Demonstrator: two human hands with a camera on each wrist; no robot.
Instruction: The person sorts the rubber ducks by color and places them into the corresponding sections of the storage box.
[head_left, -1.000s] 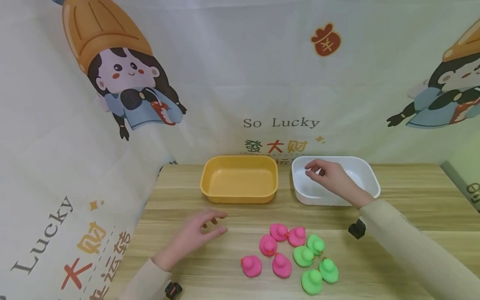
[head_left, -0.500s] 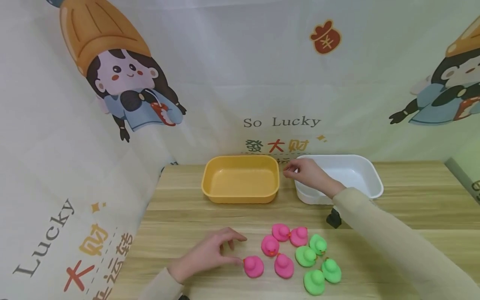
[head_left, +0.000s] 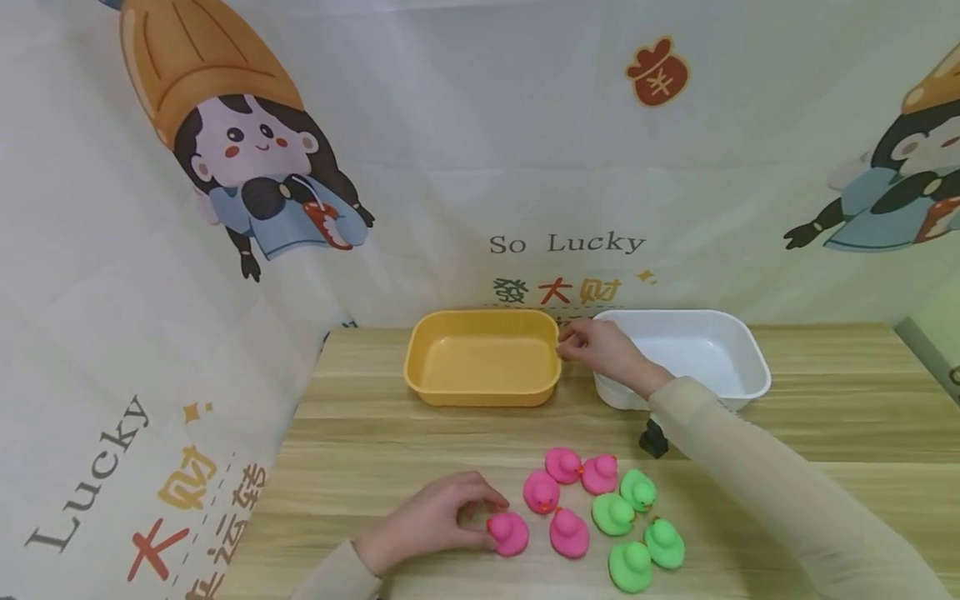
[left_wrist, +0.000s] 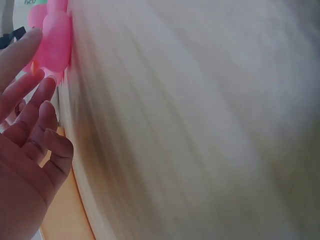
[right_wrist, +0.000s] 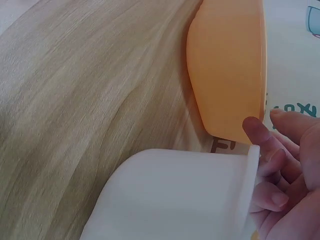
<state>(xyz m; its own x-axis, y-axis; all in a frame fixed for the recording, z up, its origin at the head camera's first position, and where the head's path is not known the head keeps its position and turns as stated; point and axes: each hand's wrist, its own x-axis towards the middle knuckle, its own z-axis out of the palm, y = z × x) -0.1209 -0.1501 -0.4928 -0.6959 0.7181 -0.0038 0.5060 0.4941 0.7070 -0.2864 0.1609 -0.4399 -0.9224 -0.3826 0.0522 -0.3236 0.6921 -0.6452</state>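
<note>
My left hand reaches to the leftmost pink rubber duck on the table. Its thumb and forefinger stand apart on either side of the beak, and whether they touch the duck is unclear. In the left wrist view the fingers of the left hand are loosely bent below the pink ducks. My right hand is over the left end of the white tray, fingertips at the right rim of the yellow tray. The right wrist view shows a gap between thumb and forefinger at that rim.
Several more pink ducks lie right of the left hand, with several green ducks beside them. Both trays stand at the back of the wooden table, against a printed cloth.
My left hand has moved right and nearer, up to the leftmost pink duck. My right hand has shifted left from over the white tray to the yellow tray's rim.
</note>
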